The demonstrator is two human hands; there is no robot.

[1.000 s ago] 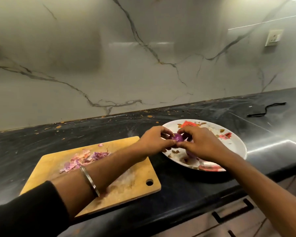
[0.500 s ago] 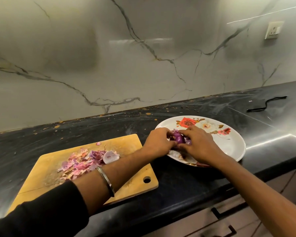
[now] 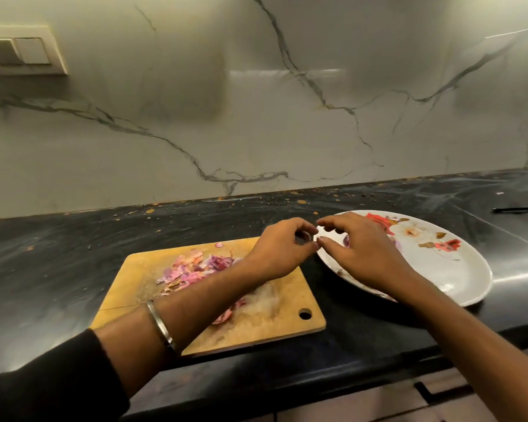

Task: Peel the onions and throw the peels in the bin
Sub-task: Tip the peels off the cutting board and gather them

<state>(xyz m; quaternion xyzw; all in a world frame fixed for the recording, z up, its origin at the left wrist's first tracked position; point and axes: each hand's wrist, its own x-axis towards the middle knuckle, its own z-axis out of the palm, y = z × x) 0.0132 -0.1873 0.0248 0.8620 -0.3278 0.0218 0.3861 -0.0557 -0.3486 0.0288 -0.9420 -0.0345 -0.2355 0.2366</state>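
Judging by the peels (image 3: 192, 268) heaped on the cutting board (image 3: 287, 315), peeling is well along but nothing is binned, while both hands, left (image 3: 279, 249) and right (image 3: 360, 254), hover loosely curled, holding nothing visible, over the onion (image 3: 346, 240) on the plate (image 3: 457, 275).

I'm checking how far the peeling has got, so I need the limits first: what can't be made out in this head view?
- Onions on the floral plate: mostly hidden behind the right hand; number and peeled state unclear.
- Left hand: whether its curled fingers pinch a peel is too small and blurred to tell.
- Peels on the cutting board: partly covered by the left forearm.
- Bin: not in view.
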